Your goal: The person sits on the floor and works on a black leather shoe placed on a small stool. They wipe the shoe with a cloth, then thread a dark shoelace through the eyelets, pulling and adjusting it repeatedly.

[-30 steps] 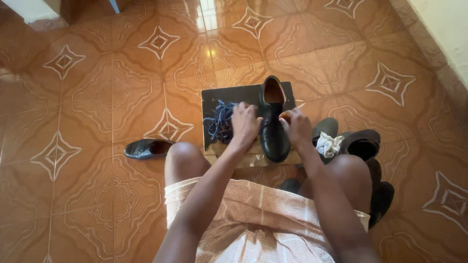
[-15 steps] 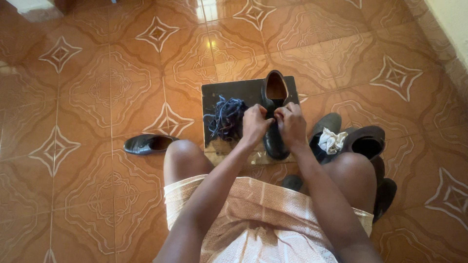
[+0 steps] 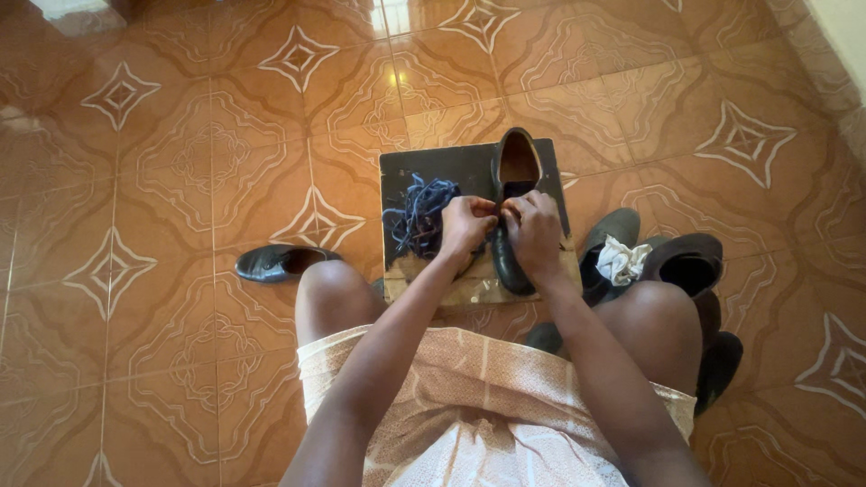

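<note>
Now both hands [image 3: 501, 225] atop black shoe [image 3: 516, 180], on board [image 3: 424, 162].

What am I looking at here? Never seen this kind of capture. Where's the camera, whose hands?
There is no machine: one camera sits on a person's head and looks down at their own lap and hands. The person sits above an orange patterned tile floor. In front of the knees lies a dark board with a black shoe on it. The left hand and right hand meet over the shoe's lacing area, fingers pinched there; what they grip is too small to tell. A tangle of blue laces lies on the board beside the left hand. Another black shoe lies on the floor to the left, and more dark shoes to the right, one stuffed with white paper.
</note>
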